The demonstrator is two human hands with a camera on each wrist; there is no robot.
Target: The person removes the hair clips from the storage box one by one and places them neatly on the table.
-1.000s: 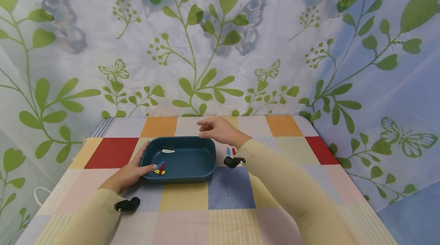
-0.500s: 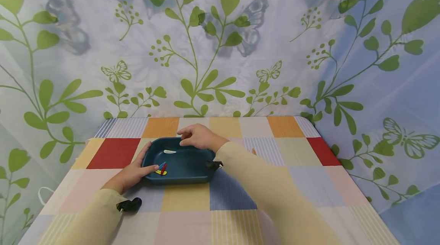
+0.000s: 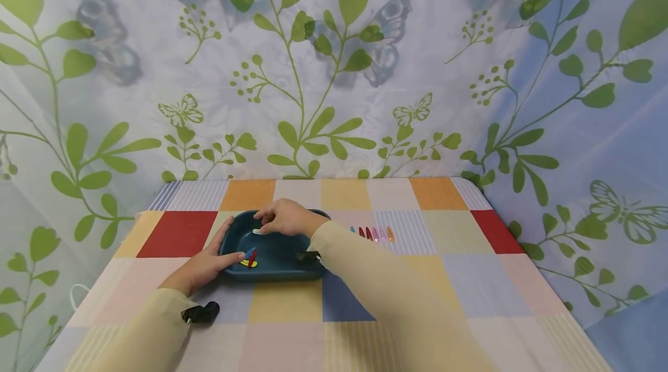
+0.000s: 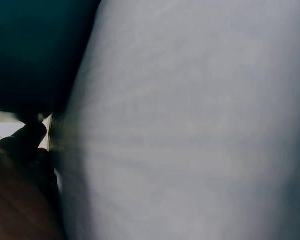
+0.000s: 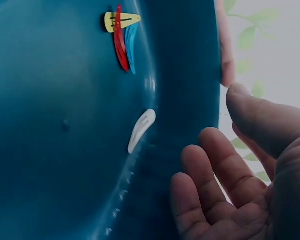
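Inside the teal, round-cornered rectangular tray (image 3: 282, 276), a glossy white teardrop-shaped hair clip (image 5: 142, 130) lies just beside the right hand (image 3: 286, 218), whose loosely bent fingers hold nothing. A yellow teardrop-shaped clip (image 5: 109, 22) touches a slim red clip (image 5: 120, 50) and a slim blue clip (image 5: 132, 50). The left hand (image 3: 200, 265), fingers extended, rests against the tray's left end. Rightward, multicoloured slim clips (image 3: 375, 234) line the patchwork-patterned cloth (image 3: 292, 349).

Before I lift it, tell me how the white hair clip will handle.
The white hair clip looks thin and flat: probably light, unlikely to roll. Its smooth face and the shiny tray suggest it may slide if pushed.
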